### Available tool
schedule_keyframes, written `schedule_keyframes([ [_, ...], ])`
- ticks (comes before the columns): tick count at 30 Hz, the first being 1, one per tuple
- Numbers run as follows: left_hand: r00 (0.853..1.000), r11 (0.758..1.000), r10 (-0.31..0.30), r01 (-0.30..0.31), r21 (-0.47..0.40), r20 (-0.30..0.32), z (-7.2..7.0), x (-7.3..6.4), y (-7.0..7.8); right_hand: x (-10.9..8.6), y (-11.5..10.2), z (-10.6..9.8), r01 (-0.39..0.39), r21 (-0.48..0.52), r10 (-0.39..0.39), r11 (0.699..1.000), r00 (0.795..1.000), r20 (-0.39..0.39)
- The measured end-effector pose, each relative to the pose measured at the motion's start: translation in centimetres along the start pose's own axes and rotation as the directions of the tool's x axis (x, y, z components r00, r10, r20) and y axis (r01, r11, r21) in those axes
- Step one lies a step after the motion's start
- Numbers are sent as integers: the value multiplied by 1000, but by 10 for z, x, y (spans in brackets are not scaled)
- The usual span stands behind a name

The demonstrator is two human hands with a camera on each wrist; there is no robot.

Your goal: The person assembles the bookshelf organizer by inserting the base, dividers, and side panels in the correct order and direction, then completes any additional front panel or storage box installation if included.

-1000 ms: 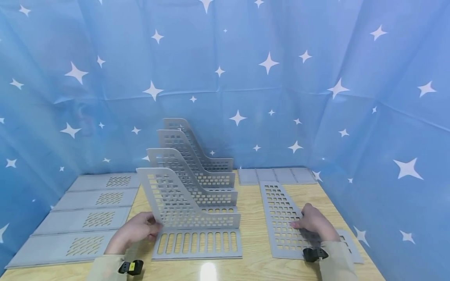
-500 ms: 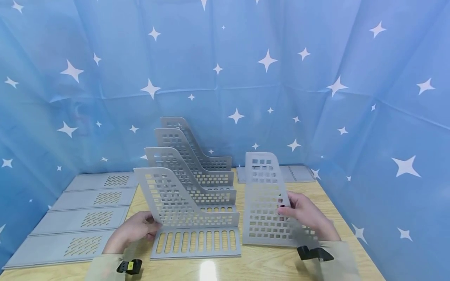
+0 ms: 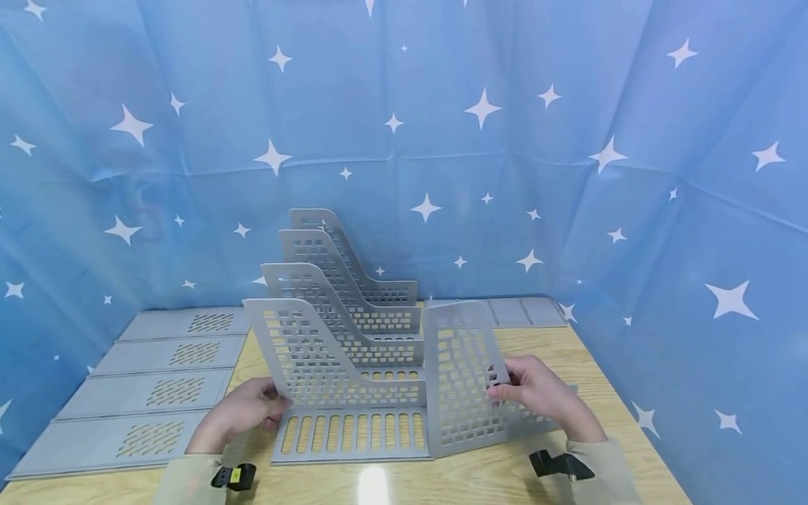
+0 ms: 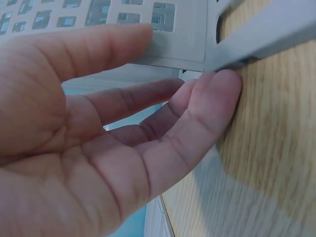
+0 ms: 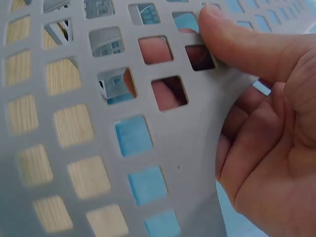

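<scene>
My left hand [image 3: 243,414] pinches the lower left corner of a grey perforated file-holder side panel [image 3: 334,379], which stands upright with a sloped edge. In the left wrist view the thumb lies on that panel's face [image 4: 185,47], and the other fingers curl under its corner near the wood. A slotted base [image 3: 353,457] lies flat in front of it. My right hand [image 3: 536,389] grips a second perforated side panel [image 3: 463,393] by its sloped edge. Its thumb is on the near face, with fingers showing through the holes. This tilted panel overlaps the right end of the slotted base.
Behind stand several similar upright panels [image 3: 334,280] in a row. Flat grey pieces with slanted slots [image 3: 142,400] lie along the left of the wooden table [image 3: 480,470]. More flat grey pieces [image 3: 536,311] lie at the back right. A blue starry curtain [image 3: 404,105] surrounds the table.
My right hand has raised the right panel from the table and brought it left against the slotted base, turning and tilting it. My left hand has stayed at its panel's corner.
</scene>
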State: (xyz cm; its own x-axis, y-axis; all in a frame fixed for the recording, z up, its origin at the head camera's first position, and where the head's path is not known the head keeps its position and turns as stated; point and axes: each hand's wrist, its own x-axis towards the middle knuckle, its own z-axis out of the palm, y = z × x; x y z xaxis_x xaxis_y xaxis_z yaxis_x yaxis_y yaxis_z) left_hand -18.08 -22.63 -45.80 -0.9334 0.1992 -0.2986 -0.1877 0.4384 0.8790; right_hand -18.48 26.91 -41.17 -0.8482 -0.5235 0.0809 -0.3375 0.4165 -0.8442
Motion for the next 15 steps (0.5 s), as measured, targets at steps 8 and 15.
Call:
schedule_keyframes([
  [8,998,998,-37,35,43,52,0,-12,-4,-30,-12,9,122,-20,-122,992,993,-4],
  [15,997,995,-69,67,70,34,4,-19,-4,-27,-24,40,192,-110,-197,975,979,-43],
])
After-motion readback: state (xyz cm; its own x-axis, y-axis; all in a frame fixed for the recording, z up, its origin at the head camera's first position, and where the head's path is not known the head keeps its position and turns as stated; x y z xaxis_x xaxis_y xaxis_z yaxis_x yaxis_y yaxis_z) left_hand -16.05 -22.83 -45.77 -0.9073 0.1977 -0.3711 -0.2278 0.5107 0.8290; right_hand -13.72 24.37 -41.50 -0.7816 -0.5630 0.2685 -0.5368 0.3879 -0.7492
